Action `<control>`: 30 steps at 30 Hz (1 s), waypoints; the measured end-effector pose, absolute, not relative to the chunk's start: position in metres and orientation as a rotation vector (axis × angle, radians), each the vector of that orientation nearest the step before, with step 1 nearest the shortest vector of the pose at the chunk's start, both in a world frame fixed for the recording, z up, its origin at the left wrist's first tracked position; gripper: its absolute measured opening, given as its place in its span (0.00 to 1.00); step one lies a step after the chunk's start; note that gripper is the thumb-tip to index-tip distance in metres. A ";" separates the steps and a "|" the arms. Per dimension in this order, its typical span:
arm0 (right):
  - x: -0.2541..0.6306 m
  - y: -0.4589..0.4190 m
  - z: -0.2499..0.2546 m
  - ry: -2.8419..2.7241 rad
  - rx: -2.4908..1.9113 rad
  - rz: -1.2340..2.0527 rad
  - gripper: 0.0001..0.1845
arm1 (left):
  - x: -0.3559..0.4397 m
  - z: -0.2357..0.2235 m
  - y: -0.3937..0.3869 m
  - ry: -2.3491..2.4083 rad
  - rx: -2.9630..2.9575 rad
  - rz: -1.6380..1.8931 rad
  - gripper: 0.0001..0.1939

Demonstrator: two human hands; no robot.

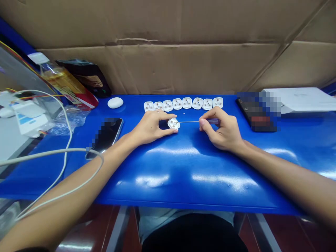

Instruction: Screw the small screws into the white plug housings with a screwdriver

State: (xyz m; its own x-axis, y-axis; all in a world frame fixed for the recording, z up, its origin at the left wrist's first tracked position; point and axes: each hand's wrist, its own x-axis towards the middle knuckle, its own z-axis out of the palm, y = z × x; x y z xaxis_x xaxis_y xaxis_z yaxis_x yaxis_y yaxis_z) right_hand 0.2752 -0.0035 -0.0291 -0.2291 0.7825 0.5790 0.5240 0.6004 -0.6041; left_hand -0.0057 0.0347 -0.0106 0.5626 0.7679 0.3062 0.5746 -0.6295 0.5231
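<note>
Between thumb and fingers, my left hand (153, 127) grips a small white plastic piece with metal contacts (173, 123), its contact side facing up. My right hand (222, 129) is closed around the handle of a thin screwdriver (189, 121). The shaft points left and its tip meets the edge of the white piece; whether it sits on a screw is too small to tell. Beyond my hands stands a row of several similar white pieces (187, 103), also with metal contacts showing. A tiny loose bit (184, 113) lies on the blue table just in front of that row.
On the blue table (170, 189), a phone (107, 136) and a white oval case (115, 102) lie left. A drink bottle (65, 82) leans behind them. White cables (68, 140) loop by my left forearm. A dark device (258, 115) and white box (301, 99) sit right.
</note>
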 end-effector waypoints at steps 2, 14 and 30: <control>0.275 -0.003 -0.029 -1.903 -1.047 0.352 0.03 | -0.006 -0.011 0.035 1.099 2.450 0.729 0.26; 0.275 -0.004 -0.028 -1.885 -1.060 0.382 0.04 | -0.006 -0.014 0.035 1.070 2.467 0.752 0.27; 0.275 -0.004 -0.028 -1.887 -1.062 0.385 0.03 | -0.006 -0.012 0.035 1.078 2.475 0.730 0.27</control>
